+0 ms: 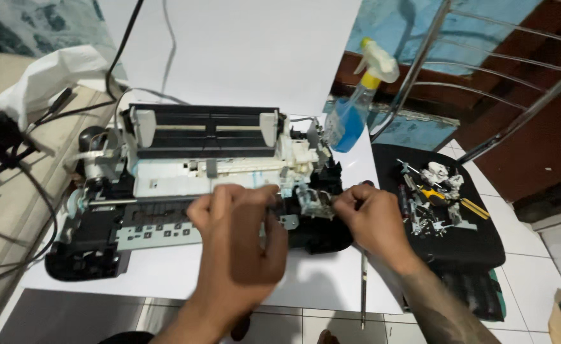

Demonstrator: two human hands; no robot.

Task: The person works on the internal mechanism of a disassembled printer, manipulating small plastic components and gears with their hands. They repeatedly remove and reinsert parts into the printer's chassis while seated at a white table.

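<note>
Working at a stripped-down printer point(185, 185) on a white sheet point(242, 57) spread over the floor, I have both hands at the right-hand end of its open chassis. My left hand point(242, 236) hovers with the fingers curled loosely inward over the front edge of the machine; its back hides the fingertips, so I cannot tell whether they pinch anything. My right hand point(373, 220) reaches in from the side, thumb and forefinger narrowed against a small grey-and-white mechanism point(312, 202) seated at the printer's right end, though whether they truly grip it is not clear.

The printer has no outer cover. A black paper-feed tray with two pale guides stands along its back, a white plastic frame runs across the middle, a perforated metal plate lies in front of that, and the black base shows at the left and right corners. Black cables point(41, 210) trail off to the left.

Behind the printer stands a spray bottle point(350, 114) of blue liquid with a white and yellow trigger head. To my right, a black cushion point(478, 245) carries loose metal parts and a yellow-handled tool point(436, 194). A chrome chair frame point(516, 114) rises beyond it.
</note>
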